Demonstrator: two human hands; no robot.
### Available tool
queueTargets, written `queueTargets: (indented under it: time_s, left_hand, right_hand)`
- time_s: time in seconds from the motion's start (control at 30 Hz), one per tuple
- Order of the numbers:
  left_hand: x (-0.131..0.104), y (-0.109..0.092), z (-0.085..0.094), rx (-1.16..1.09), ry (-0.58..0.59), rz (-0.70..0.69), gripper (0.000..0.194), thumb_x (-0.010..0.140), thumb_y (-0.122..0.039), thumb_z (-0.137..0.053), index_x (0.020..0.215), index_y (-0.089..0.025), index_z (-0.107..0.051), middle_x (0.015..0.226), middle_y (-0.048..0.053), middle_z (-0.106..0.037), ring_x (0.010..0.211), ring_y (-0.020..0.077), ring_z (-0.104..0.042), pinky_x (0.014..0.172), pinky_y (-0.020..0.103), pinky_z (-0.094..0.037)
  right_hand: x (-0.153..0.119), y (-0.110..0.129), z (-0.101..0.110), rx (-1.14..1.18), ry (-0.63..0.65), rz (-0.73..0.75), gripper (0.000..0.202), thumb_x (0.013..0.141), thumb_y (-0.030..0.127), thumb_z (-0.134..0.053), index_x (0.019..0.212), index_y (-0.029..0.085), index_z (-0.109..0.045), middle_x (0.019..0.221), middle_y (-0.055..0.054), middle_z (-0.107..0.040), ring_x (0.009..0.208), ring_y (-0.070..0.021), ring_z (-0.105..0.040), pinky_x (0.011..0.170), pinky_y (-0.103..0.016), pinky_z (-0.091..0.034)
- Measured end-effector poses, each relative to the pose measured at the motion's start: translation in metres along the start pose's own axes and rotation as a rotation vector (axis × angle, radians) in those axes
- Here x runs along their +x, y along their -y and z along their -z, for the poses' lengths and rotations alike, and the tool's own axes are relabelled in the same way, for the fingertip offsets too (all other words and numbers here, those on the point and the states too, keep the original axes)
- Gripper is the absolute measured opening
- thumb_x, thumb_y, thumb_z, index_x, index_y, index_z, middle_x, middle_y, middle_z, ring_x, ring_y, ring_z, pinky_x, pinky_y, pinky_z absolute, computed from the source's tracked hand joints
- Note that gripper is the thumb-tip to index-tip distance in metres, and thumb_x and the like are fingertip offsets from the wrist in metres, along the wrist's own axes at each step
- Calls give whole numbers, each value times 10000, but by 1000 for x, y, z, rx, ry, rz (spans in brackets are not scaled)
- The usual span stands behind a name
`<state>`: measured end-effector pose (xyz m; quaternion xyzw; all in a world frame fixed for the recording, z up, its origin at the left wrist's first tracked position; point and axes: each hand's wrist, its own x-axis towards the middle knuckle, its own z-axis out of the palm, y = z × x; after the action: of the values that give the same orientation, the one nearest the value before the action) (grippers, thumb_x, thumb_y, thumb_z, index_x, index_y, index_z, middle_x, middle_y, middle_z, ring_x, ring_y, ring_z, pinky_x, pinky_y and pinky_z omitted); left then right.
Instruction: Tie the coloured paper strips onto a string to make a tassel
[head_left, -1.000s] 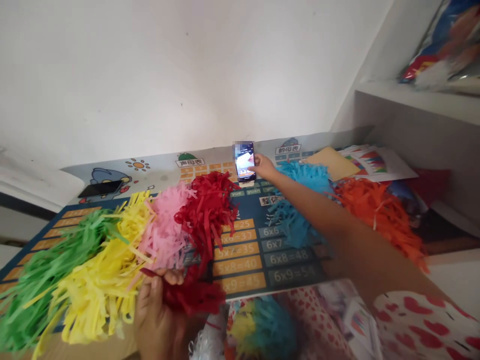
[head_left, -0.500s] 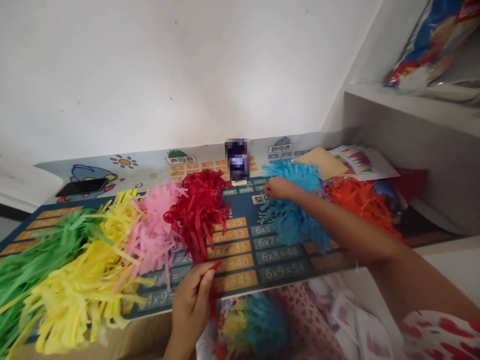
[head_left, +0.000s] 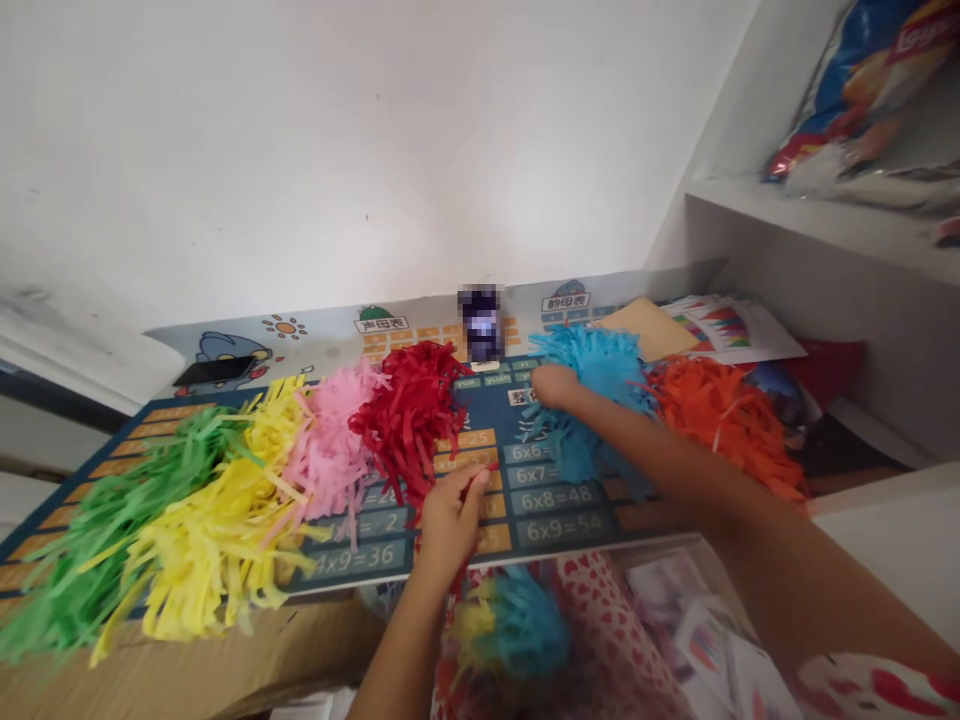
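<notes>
My left hand point(head_left: 452, 510) is closed in a pinch on a red paper strip, whose tip pokes out past my fingers. Right behind it is a pile of red paper strips point(head_left: 416, 405). My right hand point(head_left: 553, 388) is curled closed at the left edge of a pile of light blue paper strips point(head_left: 600, 420); what its fingers hold is hidden. Left of the red pile lie heaps of pink strips point(head_left: 337, 430), yellow strips point(head_left: 225, 540) and green strips point(head_left: 142, 500). Orange strips point(head_left: 727, 425) lie to the right, behind my right forearm.
All piles rest on a printed mat point(head_left: 352, 560) on the table. A pixelated phone point(head_left: 482, 325) stands against the wall; a dark phone point(head_left: 217, 372) is at the left. Below the edge is a bag of yellow and blue strips point(head_left: 517, 625). A shelf point(head_left: 810, 225) juts out right.
My left hand has moved forward and to the right over the mat with the red strip. My right hand stays at the blue pile. The view has shifted slightly.
</notes>
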<state>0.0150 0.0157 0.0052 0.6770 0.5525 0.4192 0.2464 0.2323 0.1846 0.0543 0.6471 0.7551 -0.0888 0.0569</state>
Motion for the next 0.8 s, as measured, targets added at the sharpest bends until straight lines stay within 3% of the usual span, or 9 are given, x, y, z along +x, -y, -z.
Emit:
queueTargets:
  time_s: [0.1,0.17,0.27,0.37,0.47,0.6,0.8]
  left_hand:
    - [1,-1,-5,-21,25,-14,283,935,-362,-515,946,-206,-751,964,58,-775,911,215,-718,803,319,-547]
    - [-1,-1,-7,-25,33,-14,272,932,-359,-524,940,-207,-750,953,55,-775,900,213,-717,795,316,-544]
    - [-3,-2,-8,-30,39,-9,243,916,-354,-556,938,-207,-748,946,48,-776,888,211,-715,810,322,-536]
    - [-5,-4,-9,-56,62,-19,233,918,-341,-559,943,-206,-747,938,40,-777,872,198,-714,819,310,-529]
    - [-7,-9,-8,-67,80,-28,229,923,-331,-555,933,-205,-746,925,36,-776,856,188,-713,799,290,-525]
    - [-8,-13,-4,-51,105,-54,216,929,-314,-555,914,-211,-744,921,31,-772,852,180,-704,790,276,-513]
    - [-9,-17,-1,19,183,-95,231,952,-320,-527,895,-225,-730,869,29,-753,823,184,-672,776,292,-494]
  right_hand:
    - [-35,11,-1,107,-132,19,264,982,251,-504,1117,78,-651,1138,-173,-681,1033,-226,-655,902,-370,-509]
    - [-65,19,-12,260,-154,111,260,988,254,-473,1091,133,-679,1037,-107,-730,927,-170,-686,834,-278,-516]
    - [-108,30,-38,776,-187,281,183,909,300,-578,920,202,-732,898,-23,-742,804,-141,-689,740,-241,-528]
    - [-136,37,-64,1249,-224,314,174,825,356,-664,879,221,-759,978,-43,-726,864,-180,-687,724,-286,-557]
    - [-147,44,-78,1465,-203,275,190,795,389,-702,887,236,-767,995,-44,-713,837,-178,-689,729,-302,-574]
    - [-150,52,-83,1613,-209,165,214,754,400,-739,870,221,-742,847,-28,-730,734,-170,-685,729,-314,-570]
    - [-152,56,-88,1559,-238,108,207,745,382,-730,853,205,-723,779,-18,-730,721,-164,-669,707,-294,-545]
